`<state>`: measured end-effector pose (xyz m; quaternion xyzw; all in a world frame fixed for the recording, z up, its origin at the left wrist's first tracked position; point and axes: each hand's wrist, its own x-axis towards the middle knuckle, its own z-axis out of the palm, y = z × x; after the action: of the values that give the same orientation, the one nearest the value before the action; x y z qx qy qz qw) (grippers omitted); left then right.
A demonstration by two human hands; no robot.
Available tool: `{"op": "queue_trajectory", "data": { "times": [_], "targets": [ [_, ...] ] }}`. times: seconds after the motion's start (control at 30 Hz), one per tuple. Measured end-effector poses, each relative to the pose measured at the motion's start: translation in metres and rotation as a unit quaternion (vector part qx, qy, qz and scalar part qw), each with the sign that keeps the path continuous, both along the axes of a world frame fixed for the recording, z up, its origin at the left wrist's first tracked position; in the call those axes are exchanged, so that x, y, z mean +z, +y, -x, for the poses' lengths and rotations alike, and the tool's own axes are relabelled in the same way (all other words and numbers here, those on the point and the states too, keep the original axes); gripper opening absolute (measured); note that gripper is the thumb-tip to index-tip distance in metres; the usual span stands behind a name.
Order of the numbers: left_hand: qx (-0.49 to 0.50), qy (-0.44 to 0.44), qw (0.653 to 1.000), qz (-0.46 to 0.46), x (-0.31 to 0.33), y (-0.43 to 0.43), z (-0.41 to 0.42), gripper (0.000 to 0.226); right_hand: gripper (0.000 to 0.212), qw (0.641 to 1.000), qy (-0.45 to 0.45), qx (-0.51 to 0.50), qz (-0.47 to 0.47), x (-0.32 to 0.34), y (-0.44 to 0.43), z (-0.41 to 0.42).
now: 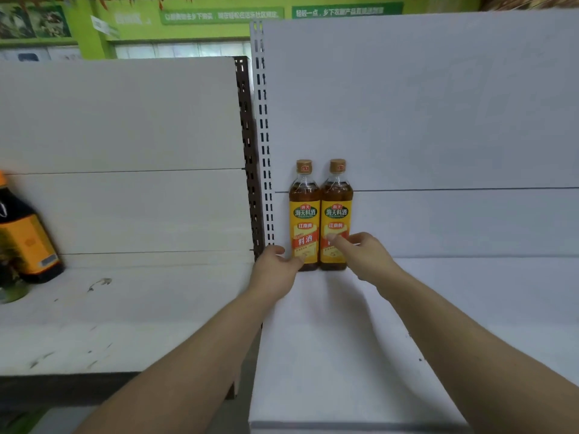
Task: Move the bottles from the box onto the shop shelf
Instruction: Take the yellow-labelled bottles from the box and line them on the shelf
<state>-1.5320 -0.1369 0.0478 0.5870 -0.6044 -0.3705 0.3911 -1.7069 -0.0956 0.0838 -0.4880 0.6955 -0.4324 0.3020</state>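
Observation:
Two amber bottles with yellow labels and tan caps stand upright side by side at the back left corner of the white shelf, against its back panel. My left hand touches the lower left side of the left bottle with relaxed fingers. My right hand has its thumb and fingers extended onto the lower label of the right bottle. Neither hand wraps round a bottle. The box is out of sight.
A slotted white upright borders the shelf on the left. Beyond it lies a lower, scuffed shelf with a large dark bottle with an orange label at its far left. The white shelf stretches bare to the right of the two bottles.

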Motion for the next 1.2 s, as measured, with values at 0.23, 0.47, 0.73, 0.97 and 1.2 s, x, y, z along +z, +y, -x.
{"op": "queue_trajectory", "data": {
  "times": [0.23,0.47,0.73,0.97,1.2],
  "targets": [
    [-0.078,0.034,0.996,0.01,-0.002,0.054,-0.036,0.046,0.038,0.999,-0.018,-0.024,0.021,-0.003,0.068,-0.034],
    [-0.141,0.071,0.987,-0.007,0.0,0.11,-0.06,0.05,0.036,0.992,-0.04,-0.104,0.052,-0.007,0.151,-0.056],
    [-0.229,0.105,0.968,0.005,0.018,0.177,-0.023,0.04,0.042,0.978,-0.049,-0.189,0.074,-0.006,0.238,-0.03],
    [-0.337,0.113,0.934,-0.016,0.023,0.242,0.055,0.027,0.04,0.957,-0.066,-0.273,0.065,-0.017,0.316,0.032],
    [-0.4,0.097,0.911,-0.033,0.004,0.315,0.176,0.022,0.034,0.936,-0.081,-0.334,0.074,-0.036,0.407,0.132]
  ]
}}
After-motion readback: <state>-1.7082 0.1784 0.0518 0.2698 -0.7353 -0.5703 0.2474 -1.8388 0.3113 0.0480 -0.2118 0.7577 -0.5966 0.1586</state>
